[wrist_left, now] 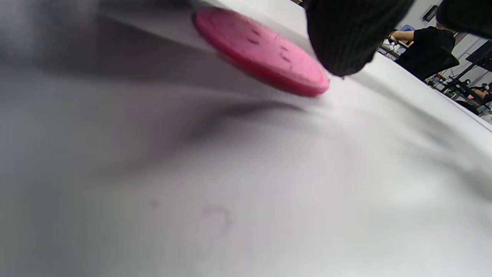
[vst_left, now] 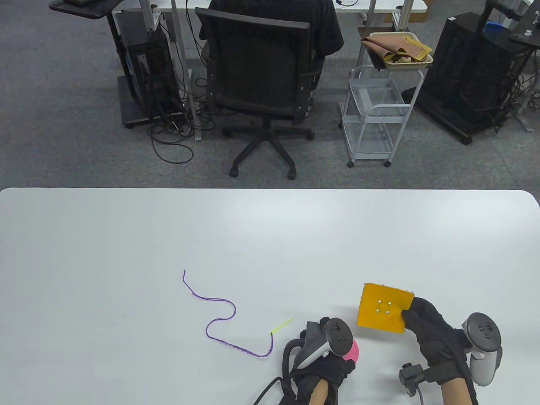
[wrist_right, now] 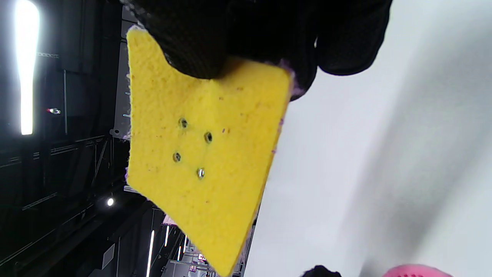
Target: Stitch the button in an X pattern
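A yellow square pad [vst_left: 382,310] with four holes in its middle is held tilted just above the white table [vst_left: 126,236]. My right hand [vst_left: 408,316] pinches its near right edge. In the right wrist view the pad [wrist_right: 200,154] hangs below my gloved fingers [wrist_right: 192,42]. My left hand [vst_left: 344,366] holds a pink button [vst_left: 352,352], mostly hidden under the hand. In the left wrist view the button [wrist_left: 261,50] is tilted, one edge off the table, with a gloved fingertip [wrist_left: 342,38] at its rim. A purple thread [vst_left: 221,314] with a yellow needle [vst_left: 282,325] lies to the left, untouched.
The table's far edge [vst_left: 270,190] runs across the middle of the table view. Beyond it stand a black office chair [vst_left: 261,76] and a white wire cart [vst_left: 375,114]. A black cable [vst_left: 270,386] trails from my left wrist.
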### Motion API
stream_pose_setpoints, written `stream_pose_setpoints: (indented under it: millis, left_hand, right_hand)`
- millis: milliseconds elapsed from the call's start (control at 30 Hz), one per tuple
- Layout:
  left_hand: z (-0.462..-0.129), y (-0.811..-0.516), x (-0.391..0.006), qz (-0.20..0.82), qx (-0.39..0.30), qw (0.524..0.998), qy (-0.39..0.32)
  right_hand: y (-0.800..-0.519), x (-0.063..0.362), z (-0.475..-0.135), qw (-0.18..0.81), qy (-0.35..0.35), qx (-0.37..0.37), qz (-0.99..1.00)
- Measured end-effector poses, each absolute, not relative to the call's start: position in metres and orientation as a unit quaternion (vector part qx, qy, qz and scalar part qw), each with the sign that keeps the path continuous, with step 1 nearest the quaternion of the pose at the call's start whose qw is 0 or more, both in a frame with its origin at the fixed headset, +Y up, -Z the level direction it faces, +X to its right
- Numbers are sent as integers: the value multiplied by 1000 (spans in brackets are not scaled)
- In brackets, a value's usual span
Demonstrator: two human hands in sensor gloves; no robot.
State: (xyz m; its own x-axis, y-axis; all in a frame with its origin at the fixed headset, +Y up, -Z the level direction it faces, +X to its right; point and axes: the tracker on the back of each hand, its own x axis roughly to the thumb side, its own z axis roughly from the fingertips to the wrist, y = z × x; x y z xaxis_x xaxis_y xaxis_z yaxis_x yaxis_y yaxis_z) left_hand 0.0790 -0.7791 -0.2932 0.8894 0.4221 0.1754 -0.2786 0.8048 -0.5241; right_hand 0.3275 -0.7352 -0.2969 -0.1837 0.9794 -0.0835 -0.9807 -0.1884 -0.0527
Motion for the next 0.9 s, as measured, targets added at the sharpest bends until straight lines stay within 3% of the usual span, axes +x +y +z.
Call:
stream_pose_setpoints:
  millis: [600, 900]
  left_hand:
    - [-295, -782, 79, 153, -242, 948, -140]
    - [-296, -780, 74, 137, -207, 959, -136]
  right_hand:
    - [-737, 325, -298, 635, 13, -51, 771]
    - [-738, 325, -298, 638, 14, -52, 768]
